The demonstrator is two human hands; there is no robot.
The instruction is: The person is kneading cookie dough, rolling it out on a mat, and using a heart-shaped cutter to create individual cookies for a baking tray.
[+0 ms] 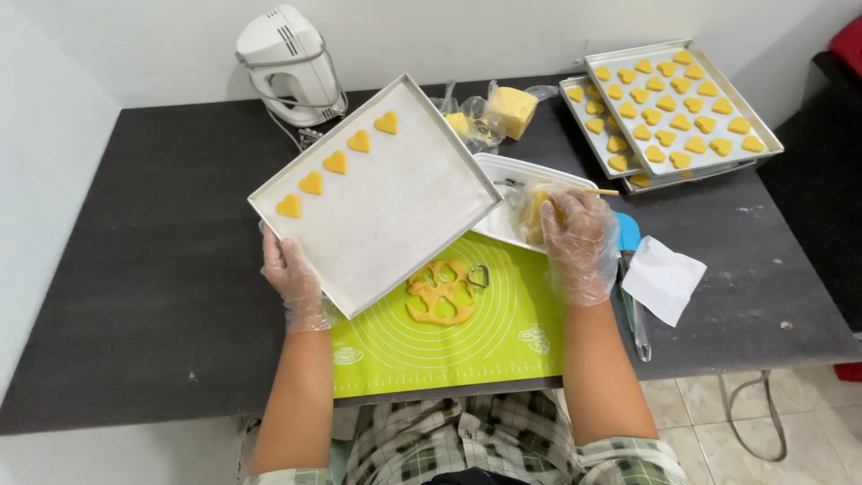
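In the head view, a shallow rectangular metal baking tray (pixel 395 202) is held tilted above the dark table (pixel 162 269), its near left edge gripped by the left hand (pixel 292 274), whose fingers are closed around the rim inside a thin clear plastic glove. The tray's floor is pale and matte, and five small yellow heart-shaped cookies (pixel 335 162) are lined along its far left edge. The right hand (pixel 579 238), also gloved, is closed on a lump of yellow dough (pixel 539 211) just right of the tray. Beneath the tray, a bright green silicone mat (pixel 467 346) with printed rings is spread near the table's front edge; on it a flat sheet of rolled dough (pixel 438 292) pierced with heart cut-outs is seen, with a metal heart cutter (pixel 478 276) touching its right side. At far right, two stacked trays (pixel 678 103) filled with hearts are set. A white hand mixer (pixel 287 63) stands at the far edge.
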